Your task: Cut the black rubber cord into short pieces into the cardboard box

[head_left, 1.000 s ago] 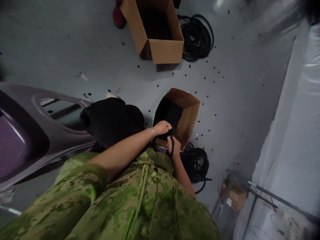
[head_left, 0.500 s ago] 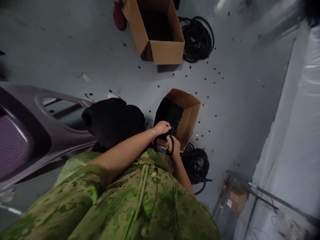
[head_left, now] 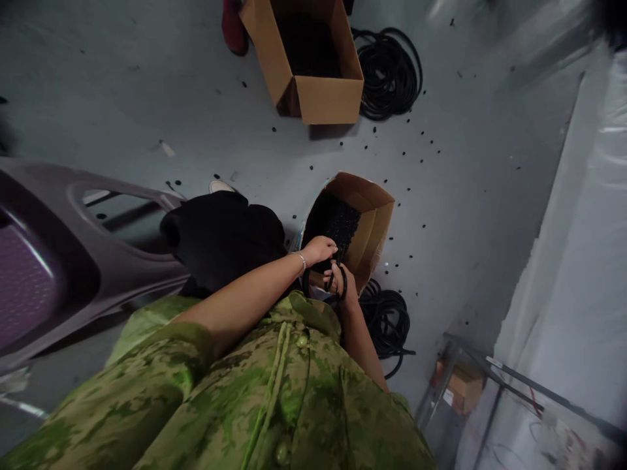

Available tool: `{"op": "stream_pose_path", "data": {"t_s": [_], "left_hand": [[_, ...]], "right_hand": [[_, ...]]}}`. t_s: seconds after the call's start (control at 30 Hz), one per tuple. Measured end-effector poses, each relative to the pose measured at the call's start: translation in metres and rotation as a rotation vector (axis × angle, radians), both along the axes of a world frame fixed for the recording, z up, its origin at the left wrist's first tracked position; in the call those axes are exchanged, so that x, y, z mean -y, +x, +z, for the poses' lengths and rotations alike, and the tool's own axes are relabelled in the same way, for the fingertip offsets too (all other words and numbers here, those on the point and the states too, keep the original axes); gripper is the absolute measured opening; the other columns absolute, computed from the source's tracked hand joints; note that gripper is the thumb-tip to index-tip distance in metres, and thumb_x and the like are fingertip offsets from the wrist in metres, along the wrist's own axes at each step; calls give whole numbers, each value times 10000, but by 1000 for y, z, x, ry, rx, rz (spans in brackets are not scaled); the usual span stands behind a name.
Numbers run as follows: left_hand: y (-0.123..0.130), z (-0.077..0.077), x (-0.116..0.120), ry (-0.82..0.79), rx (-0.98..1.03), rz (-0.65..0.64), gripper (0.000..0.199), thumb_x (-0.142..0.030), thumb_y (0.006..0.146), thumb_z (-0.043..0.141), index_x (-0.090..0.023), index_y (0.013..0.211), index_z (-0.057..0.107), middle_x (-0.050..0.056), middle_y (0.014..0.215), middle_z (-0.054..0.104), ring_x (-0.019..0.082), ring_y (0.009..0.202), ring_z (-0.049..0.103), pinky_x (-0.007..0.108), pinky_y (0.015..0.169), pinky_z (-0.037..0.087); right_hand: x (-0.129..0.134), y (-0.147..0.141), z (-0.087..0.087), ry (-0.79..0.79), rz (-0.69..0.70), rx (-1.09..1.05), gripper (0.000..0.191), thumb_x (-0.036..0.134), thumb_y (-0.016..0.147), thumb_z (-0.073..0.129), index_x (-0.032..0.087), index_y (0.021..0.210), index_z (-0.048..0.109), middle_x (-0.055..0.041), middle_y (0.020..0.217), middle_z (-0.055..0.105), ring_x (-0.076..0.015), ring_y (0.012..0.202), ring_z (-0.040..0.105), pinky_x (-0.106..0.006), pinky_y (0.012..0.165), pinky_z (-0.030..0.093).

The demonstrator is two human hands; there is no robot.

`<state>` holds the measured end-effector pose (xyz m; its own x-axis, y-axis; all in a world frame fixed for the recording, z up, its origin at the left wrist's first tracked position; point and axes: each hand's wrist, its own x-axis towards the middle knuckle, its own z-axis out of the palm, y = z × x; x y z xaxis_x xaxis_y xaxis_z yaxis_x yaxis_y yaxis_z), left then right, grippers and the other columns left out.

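Observation:
My right hand [head_left: 343, 281] is wrapped round a pair of scissors with black loop handles [head_left: 343, 284]. Its blades are hard to make out against the dark contents of the box. Just above and left of it, my left hand [head_left: 321, 249], with a bracelet at the wrist, has its fingertips pinched together. Whatever it holds is too small and dark to name. Both hands are over the near part of an open cardboard box [head_left: 376, 236], which holds a heap of small black pieces [head_left: 337, 219].
Ahead stands a larger cardboard box [head_left: 329, 101] with dark contents, beside a coil of black hose [head_left: 390, 75]. A second black coil [head_left: 386, 320] lies right of my right forearm. A grey-purple plastic chair [head_left: 122, 228] is at left. Small black bits dot the floor.
My right hand has turned slightly and its fingers and the scissor handles sit farther apart than before. My left hand has stayed nearly in place, still pinched.

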<state>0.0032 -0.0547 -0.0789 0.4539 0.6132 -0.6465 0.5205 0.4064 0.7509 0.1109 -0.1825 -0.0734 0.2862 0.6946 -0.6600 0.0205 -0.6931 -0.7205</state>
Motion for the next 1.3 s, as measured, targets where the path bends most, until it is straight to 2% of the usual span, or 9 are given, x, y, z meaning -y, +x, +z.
{"op": "stream_pose_path", "data": {"t_s": [0.23, 0.4, 0.5, 0.63, 0.8, 0.87, 1.0, 1.13, 1.3], "left_hand": [[0, 2, 0, 8, 70, 11, 181, -245, 791, 625, -151, 669, 720, -1, 625, 642, 114, 591, 524, 238, 629, 410], [-1, -1, 1, -4, 115, -3, 173, -240, 770, 633, -144, 659, 724, -20, 580, 619, 106, 576, 505, 225, 590, 379], [-1, -1, 1, 22, 89, -36, 171, -225, 761, 636, -136, 646, 726, -29, 554, 601, 99, 559, 486, 221, 579, 364], [-3, 1, -1, 4, 33, -54, 158, -217, 757, 661, -135, 638, 725, -31, 526, 575, 83, 494, 428, 222, 520, 315], [-3, -1, -1, 0, -27, -82, 167, -234, 780, 673, -132, 668, 744, -20, 523, 576, 83, 472, 409, 226, 502, 296], [-2, -2, 0, 25, -55, -83, 167, -221, 797, 656, -133, 695, 754, -14, 541, 591, 87, 494, 433, 222, 520, 316], [-2, 2, 0, -12, -101, -81, 184, -231, 828, 633, -131, 737, 757, -5, 563, 598, 86, 472, 424, 230, 499, 312], [-4, 10, 1, -83, -86, -31, 215, -259, 866, 600, -127, 828, 765, -2, 589, 597, 82, 430, 395, 240, 454, 286], [-4, 15, 1, -107, -16, -25, 187, -295, 807, 675, -133, 785, 767, -17, 558, 579, 68, 427, 365, 219, 434, 265]], "right_hand": [[-10, -1, 3, 67, 49, 91, 473, 576, 868, 636, 183, 1125, 689, -67, 873, 762, -171, 694, 722, -234, 608, 526], [-13, 1, 2, 71, 40, 94, 472, 592, 879, 618, 175, 1086, 691, -83, 880, 763, -185, 703, 723, -241, 601, 536], [-11, 0, 2, 80, 71, 131, 494, 621, 875, 596, 174, 1057, 698, -60, 801, 740, -164, 624, 683, -224, 538, 502], [-2, -6, -1, 95, 107, 228, 529, 667, 873, 540, 183, 1013, 700, 13, 596, 633, -134, 466, 570, -219, 452, 436], [10, -16, -10, 80, 116, 335, 479, 643, 899, 488, 210, 753, 630, 44, 489, 548, -129, 426, 534, -216, 457, 419], [12, -18, -15, 68, 105, 348, 476, 642, 900, 479, 219, 716, 599, 44, 488, 553, -133, 435, 546, -216, 467, 424], [13, -18, -18, 78, 102, 365, 468, 641, 899, 485, 220, 741, 614, 45, 498, 565, -136, 448, 563, -220, 484, 437], [10, -16, -14, 107, 98, 324, 469, 643, 900, 494, 210, 787, 634, 40, 518, 578, -125, 418, 547, -221, 467, 435], [2, -10, -6, 77, 62, 169, 517, 685, 856, 546, 190, 951, 658, 8, 620, 643, -123, 453, 582, -213, 447, 444]]}}
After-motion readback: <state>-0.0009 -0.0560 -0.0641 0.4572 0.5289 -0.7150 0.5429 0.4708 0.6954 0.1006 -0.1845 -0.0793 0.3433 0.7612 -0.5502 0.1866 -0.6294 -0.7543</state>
